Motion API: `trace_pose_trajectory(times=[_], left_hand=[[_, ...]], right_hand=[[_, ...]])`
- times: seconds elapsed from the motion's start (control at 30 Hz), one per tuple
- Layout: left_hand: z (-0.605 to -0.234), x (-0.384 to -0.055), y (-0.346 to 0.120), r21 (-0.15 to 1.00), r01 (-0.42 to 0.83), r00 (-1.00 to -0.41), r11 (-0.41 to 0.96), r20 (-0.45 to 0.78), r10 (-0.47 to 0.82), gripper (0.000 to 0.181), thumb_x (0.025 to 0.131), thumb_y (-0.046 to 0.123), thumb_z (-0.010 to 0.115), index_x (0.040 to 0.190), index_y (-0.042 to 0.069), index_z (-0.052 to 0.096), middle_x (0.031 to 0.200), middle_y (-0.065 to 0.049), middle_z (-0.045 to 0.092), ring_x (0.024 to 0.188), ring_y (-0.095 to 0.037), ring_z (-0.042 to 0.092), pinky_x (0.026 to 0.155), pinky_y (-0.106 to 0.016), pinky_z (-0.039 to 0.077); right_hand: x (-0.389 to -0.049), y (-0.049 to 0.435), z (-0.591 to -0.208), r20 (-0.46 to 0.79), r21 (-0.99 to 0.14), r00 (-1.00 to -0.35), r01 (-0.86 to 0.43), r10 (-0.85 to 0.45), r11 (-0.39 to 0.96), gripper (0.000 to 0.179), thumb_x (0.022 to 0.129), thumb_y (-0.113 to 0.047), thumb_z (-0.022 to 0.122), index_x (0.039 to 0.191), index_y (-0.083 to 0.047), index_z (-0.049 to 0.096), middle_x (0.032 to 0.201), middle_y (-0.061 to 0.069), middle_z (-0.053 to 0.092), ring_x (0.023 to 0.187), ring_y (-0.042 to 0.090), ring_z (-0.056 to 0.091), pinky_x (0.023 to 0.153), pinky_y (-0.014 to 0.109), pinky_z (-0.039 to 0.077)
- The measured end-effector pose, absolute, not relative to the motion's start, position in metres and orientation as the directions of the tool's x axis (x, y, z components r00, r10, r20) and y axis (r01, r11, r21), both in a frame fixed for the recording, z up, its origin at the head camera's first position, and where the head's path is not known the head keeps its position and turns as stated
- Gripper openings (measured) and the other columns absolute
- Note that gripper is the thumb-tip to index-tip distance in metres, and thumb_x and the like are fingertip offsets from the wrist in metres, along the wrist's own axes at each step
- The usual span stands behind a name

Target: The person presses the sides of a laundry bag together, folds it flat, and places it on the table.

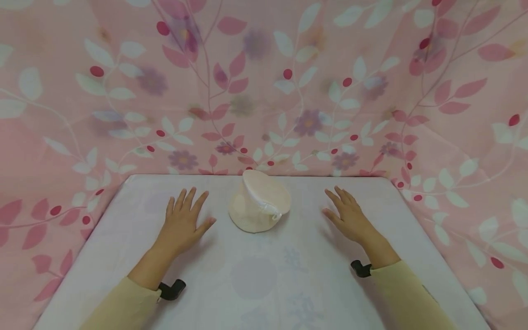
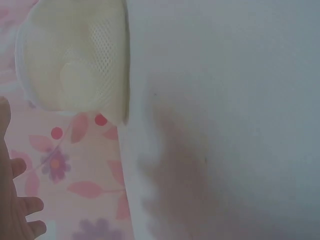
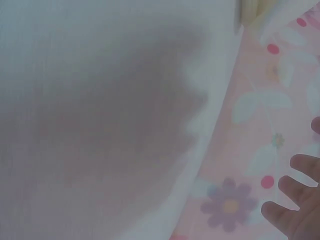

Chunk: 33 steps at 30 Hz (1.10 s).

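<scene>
A cream mesh laundry bag (image 1: 252, 208) with a white zipper stands near the table's far edge, midway between the hands. Its zipper pull (image 1: 277, 216) hangs at the right side. To the left of the bag, my left hand (image 1: 183, 224) is held over the table with fingers spread and nothing in it. On the opposite side, my right hand (image 1: 348, 217) is likewise spread and holds nothing. From the left wrist, the mesh side of the bag (image 2: 75, 60) shows beyond the fingertips (image 2: 31, 205). Only a corner of the bag (image 3: 255, 10) enters the right wrist view.
The table (image 1: 264, 293) has a white cover with faint bluish patterns. A pink floral curtain (image 1: 264, 91) hangs behind and along both sides. Each wrist wears a black camera, one on the left (image 1: 173, 289) and one on the right (image 1: 361, 269).
</scene>
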<state>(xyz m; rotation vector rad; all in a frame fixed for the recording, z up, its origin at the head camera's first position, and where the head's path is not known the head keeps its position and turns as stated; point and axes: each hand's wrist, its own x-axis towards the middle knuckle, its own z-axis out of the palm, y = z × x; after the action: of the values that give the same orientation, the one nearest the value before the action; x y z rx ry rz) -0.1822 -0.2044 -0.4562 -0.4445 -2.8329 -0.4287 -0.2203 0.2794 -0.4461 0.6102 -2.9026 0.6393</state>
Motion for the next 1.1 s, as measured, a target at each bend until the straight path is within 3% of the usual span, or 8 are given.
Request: trace_pose_trajectory(times=[0.43,1.1], left_hand=[[-0.459,-0.2,-0.178,0.342,0.39,-0.887,0.855,0.389,0.249,0.072,0.101,0.052,0.05,0.156,0.011,0.031,0.156,-0.026,0.032,0.146,-0.046,0.022,0.114,-0.067,0.012],[-0.456,-0.228,-0.131,0.484,0.432,-0.87,0.761,0.445,0.21,0.066,0.103,0.045,0.048,0.154,0.006,0.033,0.151,-0.025,0.039,0.142,-0.04,0.032,0.114,-0.062,0.021]], right_hand=[[-0.228,0.239,-0.457,0.224,-0.521,-0.921,-0.39,-0.319,0.759,0.061,0.104,-0.047,0.046,0.156,-0.018,0.035,0.161,0.017,0.027,0.148,0.039,0.02,0.112,0.066,0.025],[-0.241,0.214,-0.461,0.205,-0.59,-0.931,-0.363,-0.301,0.721,0.056,0.106,-0.043,0.047,0.153,-0.015,0.041,0.156,0.02,0.035,0.144,0.043,0.027,0.112,0.064,0.026]])
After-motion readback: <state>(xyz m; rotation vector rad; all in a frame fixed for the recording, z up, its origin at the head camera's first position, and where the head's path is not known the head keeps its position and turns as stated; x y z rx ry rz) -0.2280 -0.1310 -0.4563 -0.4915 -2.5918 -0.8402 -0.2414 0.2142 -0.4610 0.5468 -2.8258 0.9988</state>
